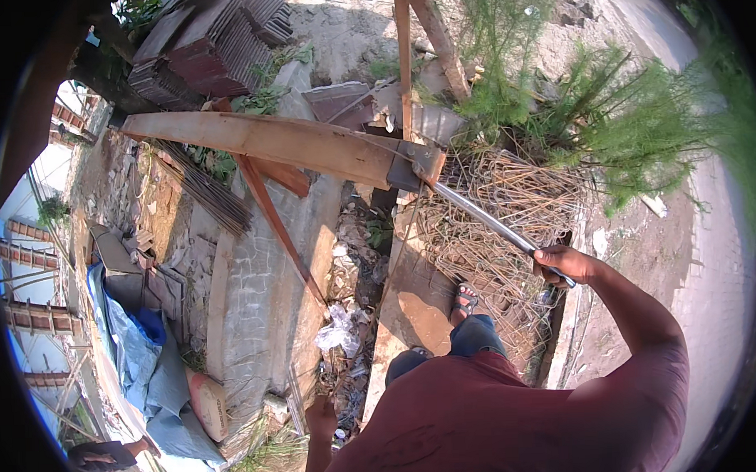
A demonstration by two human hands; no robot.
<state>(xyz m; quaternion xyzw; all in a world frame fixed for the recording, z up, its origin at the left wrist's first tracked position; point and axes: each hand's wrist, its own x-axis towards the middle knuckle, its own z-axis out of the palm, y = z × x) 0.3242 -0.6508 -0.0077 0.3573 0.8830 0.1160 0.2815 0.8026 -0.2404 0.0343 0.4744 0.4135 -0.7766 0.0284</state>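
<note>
My right hand (560,265) is closed around the lower end of a long shiny metal pipe (490,219). The pipe slants up to the left, and its far end meets a dark metal plate (405,166) on the end of a thick wooden beam (275,141). Whether a rod sits inside the pipe is too small to tell. My left hand (321,418) hangs low at my left side, above the rubble; its fingers are not clear enough to read. Under the pipe lies a heap of thin bent metal rods (507,231), beside my sandalled foot (464,299).
Wooden posts (270,208) prop the beam over a littered ditch (349,362) with a concrete wall (259,298). Straight rods (201,188) lie under the beam. Stacked tiles (218,54), a green shrub (607,120) and a blue tarp (132,336) surround this spot. Someone's arm (138,447) shows lower left.
</note>
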